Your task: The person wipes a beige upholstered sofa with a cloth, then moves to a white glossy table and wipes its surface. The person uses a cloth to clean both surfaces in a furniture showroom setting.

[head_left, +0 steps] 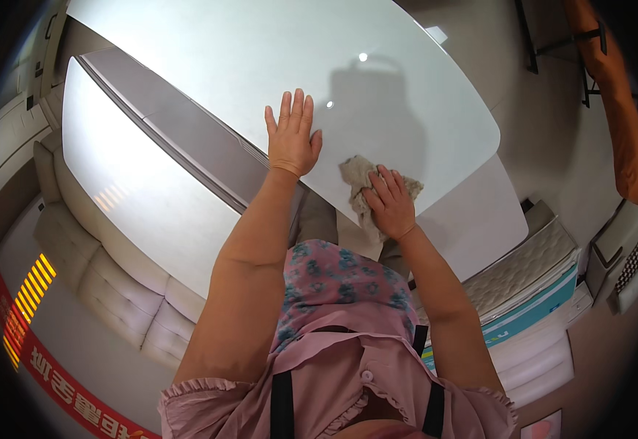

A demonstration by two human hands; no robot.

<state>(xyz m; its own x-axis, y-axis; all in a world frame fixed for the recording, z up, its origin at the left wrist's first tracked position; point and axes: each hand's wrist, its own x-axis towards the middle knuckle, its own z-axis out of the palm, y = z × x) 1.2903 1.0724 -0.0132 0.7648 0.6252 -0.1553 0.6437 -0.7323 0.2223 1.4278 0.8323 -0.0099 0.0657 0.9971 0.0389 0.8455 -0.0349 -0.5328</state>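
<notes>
A glossy white tabletop spreads out before me, its right end curved. My left hand lies palm down over it near the front edge, fingers extended and slightly apart, holding nothing. To the right, my right hand presses on a crumpled beige-grey cloth at the table's front edge. Part of the cloth is hidden beneath the palm, and its lower end hangs past the edge. A dark shadow and two small bright reflections show on the white surface.
A second white panel lies to the left, beyond a grey strip. Behind it curves a beige tufted sofa. At right are a lower white surface, a mattress sample and an orange covering.
</notes>
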